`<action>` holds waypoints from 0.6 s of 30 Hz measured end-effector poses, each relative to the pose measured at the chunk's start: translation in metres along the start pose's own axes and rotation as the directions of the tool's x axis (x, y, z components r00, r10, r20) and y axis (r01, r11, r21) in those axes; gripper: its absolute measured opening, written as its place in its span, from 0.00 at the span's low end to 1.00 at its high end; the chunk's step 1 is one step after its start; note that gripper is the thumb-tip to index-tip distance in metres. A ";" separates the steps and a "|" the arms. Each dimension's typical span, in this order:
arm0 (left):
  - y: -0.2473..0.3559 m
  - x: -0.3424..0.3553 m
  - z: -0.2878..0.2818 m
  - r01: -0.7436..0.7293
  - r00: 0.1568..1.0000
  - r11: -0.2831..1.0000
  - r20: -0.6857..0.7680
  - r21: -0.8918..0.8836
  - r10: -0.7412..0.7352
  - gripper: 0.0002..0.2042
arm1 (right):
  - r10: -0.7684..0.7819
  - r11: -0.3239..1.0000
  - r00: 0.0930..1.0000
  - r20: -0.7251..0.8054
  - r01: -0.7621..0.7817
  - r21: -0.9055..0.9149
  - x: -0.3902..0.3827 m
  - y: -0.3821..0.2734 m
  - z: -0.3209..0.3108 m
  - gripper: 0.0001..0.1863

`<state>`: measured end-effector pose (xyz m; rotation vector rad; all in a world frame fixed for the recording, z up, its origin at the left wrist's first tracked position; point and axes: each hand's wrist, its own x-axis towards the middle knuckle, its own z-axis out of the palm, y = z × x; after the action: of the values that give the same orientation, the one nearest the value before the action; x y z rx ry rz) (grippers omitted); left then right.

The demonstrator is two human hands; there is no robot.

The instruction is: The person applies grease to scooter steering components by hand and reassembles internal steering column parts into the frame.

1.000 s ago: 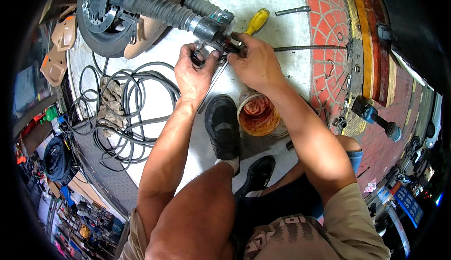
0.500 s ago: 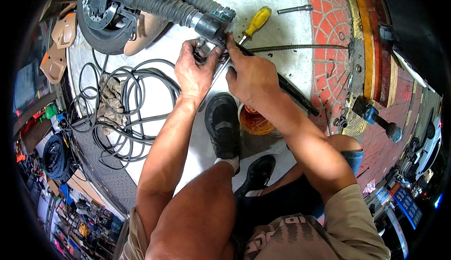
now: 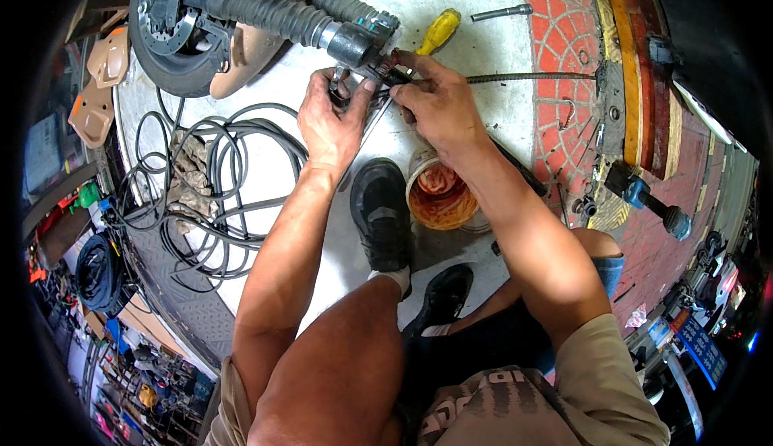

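Observation:
My left hand (image 3: 330, 124) grips a small metal bracket (image 3: 341, 76) below the black cylindrical end (image 3: 350, 43) of a ribbed rubber-sleeved front fork (image 3: 266, 13) of a scooter. My right hand (image 3: 439, 108) is curled beside it, fingers at the dark part under that end; what they hold is partly hidden. A yellow-handled screwdriver (image 3: 441, 29) lies just behind my right hand, near a thin metal rod (image 3: 515, 77) and a short metal tube (image 3: 499, 13). A stained tub (image 3: 441, 200) stands beneath my right forearm.
The scooter's wheel (image 3: 173, 47) rests at upper left. Coiled black hose (image 3: 241, 136) lies over rags (image 3: 193, 180) on the left. A cordless tool (image 3: 644, 200) sits on red paving at right, by stacked boards (image 3: 636, 84). Shelves of tools fill the lower left.
My right hand has shifted: half a second ago its index finger reached up along the fork end; now the fingers are curled closer to my left hand, uncovering more of the tub. My left hand stays put.

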<state>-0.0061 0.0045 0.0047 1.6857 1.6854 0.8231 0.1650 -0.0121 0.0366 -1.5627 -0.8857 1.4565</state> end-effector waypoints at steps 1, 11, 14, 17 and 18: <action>-0.001 0.001 0.000 0.025 1.000 1.000 0.008 0.001 -0.025 0.18 | 0.036 0.997 0.999 0.013 -0.037 0.065 0.000 0.000 0.003 0.26; -0.010 0.003 -0.006 0.073 0.997 0.997 0.035 0.037 -0.074 0.23 | -0.070 0.949 0.997 0.025 0.074 -0.306 -0.017 -0.002 0.006 0.26; -0.007 0.003 -0.004 0.072 0.996 0.996 0.039 0.052 -0.074 0.22 | -0.039 0.999 0.999 -0.034 0.041 0.036 -0.009 0.007 0.007 0.29; -0.004 0.003 -0.006 0.084 0.995 0.995 0.047 0.053 -0.086 0.22 | 0.192 0.912 0.981 0.035 -0.191 0.362 -0.008 -0.016 0.009 0.34; -0.003 0.003 -0.006 0.087 0.995 0.995 0.051 0.052 -0.090 0.22 | 0.200 0.893 0.977 0.069 -0.211 0.397 -0.007 -0.015 0.008 0.35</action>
<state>-0.0126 0.0075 0.0063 1.6389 1.7434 0.6938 0.1569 -0.0113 0.0531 -1.3541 -0.4012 1.6876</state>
